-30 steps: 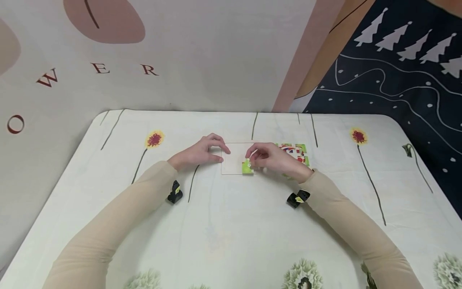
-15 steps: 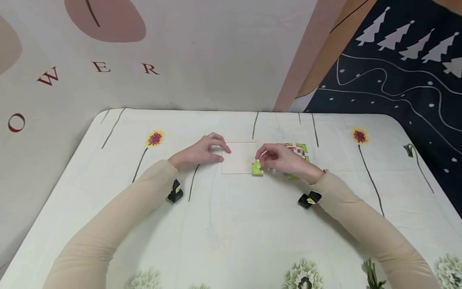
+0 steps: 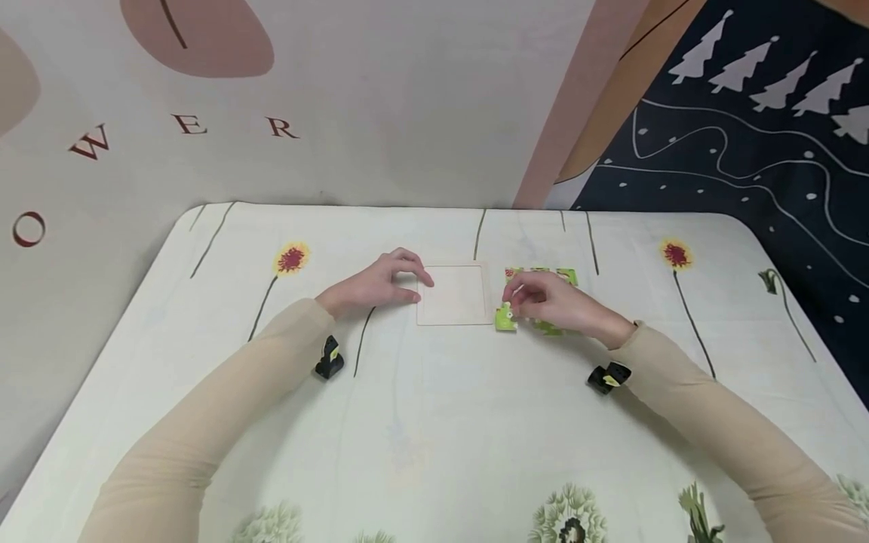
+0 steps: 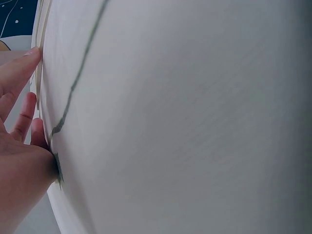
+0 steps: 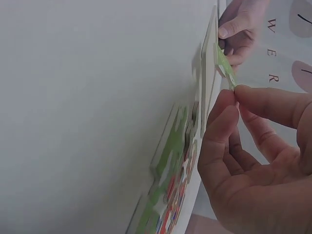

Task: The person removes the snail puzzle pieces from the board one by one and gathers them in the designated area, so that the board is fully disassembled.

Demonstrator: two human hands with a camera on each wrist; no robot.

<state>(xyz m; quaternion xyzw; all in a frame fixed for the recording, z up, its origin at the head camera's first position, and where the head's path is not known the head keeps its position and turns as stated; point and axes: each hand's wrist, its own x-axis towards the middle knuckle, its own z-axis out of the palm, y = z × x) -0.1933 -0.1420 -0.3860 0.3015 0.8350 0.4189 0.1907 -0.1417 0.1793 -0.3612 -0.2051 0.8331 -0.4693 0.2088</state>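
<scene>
My right hand point(image 3: 553, 303) pinches a green jigsaw puzzle piece point(image 3: 505, 320) between thumb and fingertips, just beyond the right edge of a pale, flat puzzle tray point(image 3: 458, 297). In the right wrist view the piece point(image 5: 224, 66) is tilted and held off the table. At the tray's left edge, my left hand point(image 3: 376, 286) touches the rim with its thumb and fingers loosely spread. The left wrist view shows this left hand point(image 4: 17, 156) low beside the tray's side. Under and behind my right hand lie several colourful puzzle pieces point(image 3: 566, 277), partly hidden by it.
A white tablecloth point(image 3: 434, 422) with printed flowers and stems covers the table. Behind it rises a wall cloth point(image 3: 407, 113) with letters. A dark cloth point(image 3: 733, 151) with white trees hangs at the back right.
My right hand has moved right with the green puzzle piece, from over the tray to beyond its right edge, near the other pieces. The left hand has stayed at the tray.
</scene>
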